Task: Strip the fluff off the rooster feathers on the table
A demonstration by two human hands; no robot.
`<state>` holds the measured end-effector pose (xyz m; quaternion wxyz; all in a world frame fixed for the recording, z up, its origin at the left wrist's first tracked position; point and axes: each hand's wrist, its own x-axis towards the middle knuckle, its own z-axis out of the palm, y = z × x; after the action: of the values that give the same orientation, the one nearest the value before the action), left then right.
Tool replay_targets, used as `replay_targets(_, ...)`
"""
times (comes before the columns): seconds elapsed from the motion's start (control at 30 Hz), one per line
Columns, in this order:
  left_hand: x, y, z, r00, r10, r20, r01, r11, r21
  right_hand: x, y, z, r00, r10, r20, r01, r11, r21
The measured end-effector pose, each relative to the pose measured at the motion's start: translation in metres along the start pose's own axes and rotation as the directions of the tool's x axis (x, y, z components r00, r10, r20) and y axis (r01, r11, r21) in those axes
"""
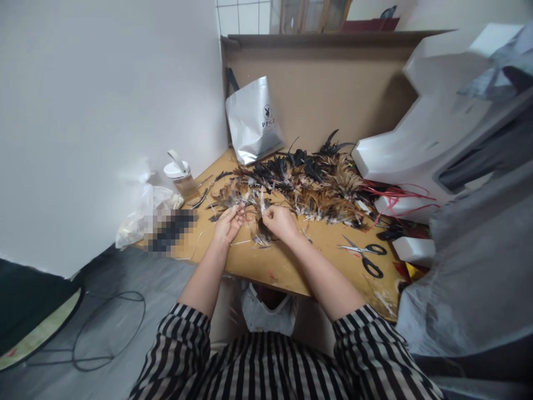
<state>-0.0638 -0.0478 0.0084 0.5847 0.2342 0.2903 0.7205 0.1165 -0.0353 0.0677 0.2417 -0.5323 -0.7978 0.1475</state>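
Observation:
My left hand is palm up over the table, thumb and forefinger pinched together. What sits in that pinch is too small to make out. Just across from it, my right hand is closed, its fingertips on a feather. A thin white strip stands up by those fingertips, and a dark feather tuft shows below them. Behind both hands lie brown feathers and black feathers in bunched rows. Scissors with black handles lie spread apart to the right of my right forearm.
A silver pouch leans at the back of the wooden table. To the left stand a lidded jar and a plastic bag. Red strings and white foam pieces lie at the right. A cable loops on the floor.

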Motion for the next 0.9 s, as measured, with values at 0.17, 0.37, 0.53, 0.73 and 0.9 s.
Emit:
replay_targets(0.17, 0.001, -0.016, 0.033, 0.993, -0.081, 0.083, 0.072, 0.992, 0.107, -0.005, 0.015, 0.002, 0.999, -0.025, -0.031, 0.026, 1.0, 0.016)
replay_targets(0.37, 0.01, -0.033, 0.055, 0.99, -0.094, 0.107, 0.069, 0.974, 0.216, -0.008, 0.026, 0.011, 0.998, -0.041, -0.055, 0.047, 0.993, 0.112)
replay_targets(0.53, 0.014, -0.041, 0.051, 0.985, -0.129, 0.111, 0.104, 0.973, 0.208, -0.001, 0.04, 0.02, 0.994, 0.022, -0.105, 0.021, 0.919, 0.394)
replay_targets(0.73, 0.013, -0.048, 0.043, 0.972, -0.17, 0.162, 0.133, 0.967, 0.216, 0.013, 0.045, 0.027, 0.979, 0.176, -0.105, -0.033, 0.64, 0.767)
replay_targets(0.9, 0.008, -0.049, 0.045, 0.955, -0.212, 0.209, 0.156, 0.954, 0.255, 0.015, 0.04, 0.026, 0.978, 0.207, 0.028, -0.104, 0.368, 0.924)
